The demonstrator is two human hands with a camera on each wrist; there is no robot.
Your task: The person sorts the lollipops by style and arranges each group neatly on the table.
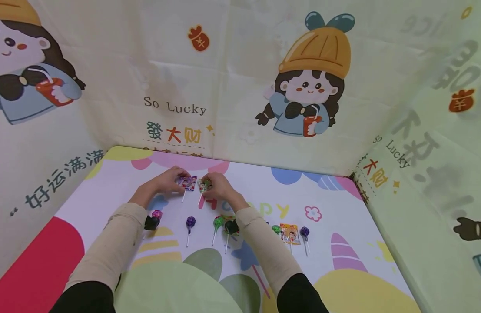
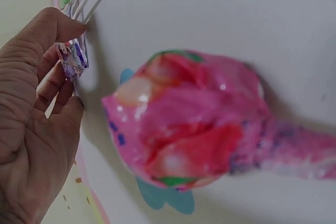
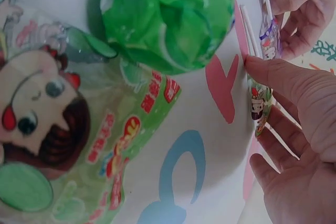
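Sleeves [image 1: 111, 239], beige, stretched forward from the near side across a printed tabletop [image 1: 158, 287]. Next, a loose row: dark purple lollipop [image 1: 304, 231] and orange packet [image 1: 290, 234] toward the right; green lollipop [image 1: 218, 222] and purple lollipop [image 1: 190, 221] in the middle; pink lollipop [image 1: 157, 214] by the left wrist. Beyond the row, purple packet lollipop [image 1: 189, 183] in a narrow thumb-and-finger pinch of the left hand [image 1: 170, 180]. Just beside it, green packet lollipop [image 1: 203, 186] pinched likewise by the right hand [image 1: 220, 187], with both sticks [image 1: 184, 196] toward the near side. Firmness of either pinch: cannot tell. Likely risks: a slip of slick film from a loosened pinch; a bump or overlap of packets, from hands so close together; a roll of round lollipops, from a brush of wrist or sleeve. Farthest, pale wall sheet [image 1: 240, 87] with cartoon figure [image 1: 308, 87].
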